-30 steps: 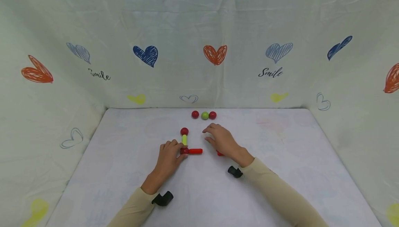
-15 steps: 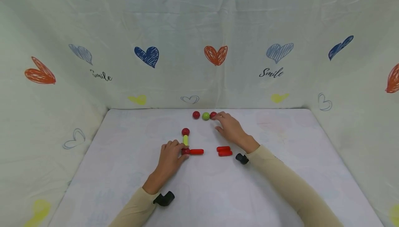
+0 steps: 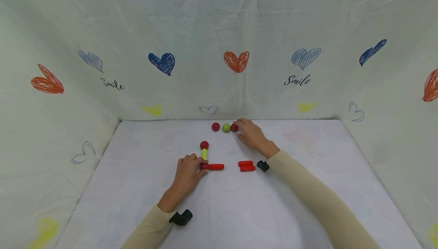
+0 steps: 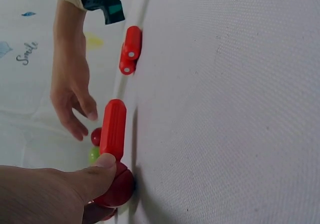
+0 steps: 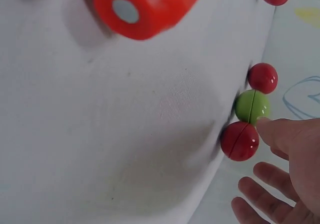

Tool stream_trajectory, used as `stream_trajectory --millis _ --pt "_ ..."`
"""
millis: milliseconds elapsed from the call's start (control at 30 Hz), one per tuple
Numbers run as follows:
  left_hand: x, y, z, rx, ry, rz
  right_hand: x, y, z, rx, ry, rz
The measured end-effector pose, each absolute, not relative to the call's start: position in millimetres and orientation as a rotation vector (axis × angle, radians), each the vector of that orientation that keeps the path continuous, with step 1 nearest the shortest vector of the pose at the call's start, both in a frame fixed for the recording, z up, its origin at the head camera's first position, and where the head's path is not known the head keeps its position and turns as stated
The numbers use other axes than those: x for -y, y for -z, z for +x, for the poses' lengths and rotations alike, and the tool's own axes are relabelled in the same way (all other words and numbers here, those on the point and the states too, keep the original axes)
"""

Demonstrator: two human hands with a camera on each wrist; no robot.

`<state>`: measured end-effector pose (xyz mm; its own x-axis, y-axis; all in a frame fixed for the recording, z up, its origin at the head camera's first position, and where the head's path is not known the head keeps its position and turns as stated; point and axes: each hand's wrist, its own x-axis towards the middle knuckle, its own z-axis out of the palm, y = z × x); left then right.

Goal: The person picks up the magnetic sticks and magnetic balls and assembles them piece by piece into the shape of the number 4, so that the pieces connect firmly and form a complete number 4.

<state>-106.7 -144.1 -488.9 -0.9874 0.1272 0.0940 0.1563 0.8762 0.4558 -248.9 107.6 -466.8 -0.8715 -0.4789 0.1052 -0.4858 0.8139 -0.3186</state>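
In the head view my left hand (image 3: 186, 172) pinches a red ball (image 3: 204, 166) between thumb and fingers. A red rod (image 3: 216, 167) points right from this ball, and a yellow-green rod (image 3: 204, 154) runs back to a second red ball (image 3: 204, 145). My right hand (image 3: 251, 135) is over the back of the table, fingers apart, at the right-hand red ball (image 3: 234, 127) of a row. In the right wrist view its thumb overlaps the green ball (image 5: 252, 106) beside that red ball (image 5: 240, 141), while the other fingers stay spread.
Another red ball (image 3: 215, 126) lies left of the green one. Two red rods (image 3: 247, 168) with silvery ends lie side by side, right of the joined pieces. A white cloth wall (image 3: 191, 89) with printed hearts rises behind the table (image 3: 219, 211).
My right hand has moved back from above the two loose red rods, uncovering them, to the balls at the rear. The left hand keeps its pinch on the red ball.
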Motion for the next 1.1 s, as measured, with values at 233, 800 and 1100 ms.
stream_trajectory --millis 233,800,1100 --pt "143.4 488.8 -105.4 2.989 0.746 -0.206 -103.0 474.4 -258.9 2.911 -0.508 0.822" --pt "143.9 492.6 -108.8 2.989 0.741 -0.212 -102.4 472.7 -246.3 2.999 -0.495 0.775" --pt "143.8 493.1 -107.6 2.989 0.755 -0.194 -98.7 466.8 -207.3 2.988 -0.590 0.856"
